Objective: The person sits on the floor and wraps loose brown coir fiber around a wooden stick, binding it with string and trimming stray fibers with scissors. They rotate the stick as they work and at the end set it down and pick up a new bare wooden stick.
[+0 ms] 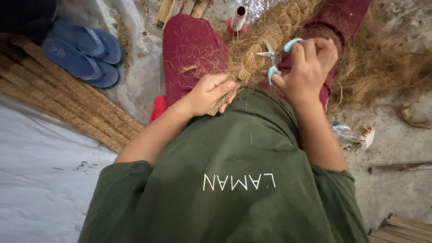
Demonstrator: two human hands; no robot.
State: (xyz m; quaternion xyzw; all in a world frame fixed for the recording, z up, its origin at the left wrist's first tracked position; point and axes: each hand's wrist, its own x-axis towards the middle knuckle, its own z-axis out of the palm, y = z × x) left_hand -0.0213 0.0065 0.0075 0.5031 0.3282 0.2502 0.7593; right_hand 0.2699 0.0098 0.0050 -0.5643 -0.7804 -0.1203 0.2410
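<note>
Coir braid (258, 42) lies across the person's lap in the head view, its long axis running from the left hand (209, 94) up and away to the right. That hand is clamped on the near end of the braid, closest to the body. The right hand (308, 67), just beyond, is closed around small scissors (274, 58) whose blades stand open at the braid's edge. Loose fibre (382, 67) crowds the right; bare concrete floor (139, 67) opens left, toward blue sandals (83, 51).
</note>
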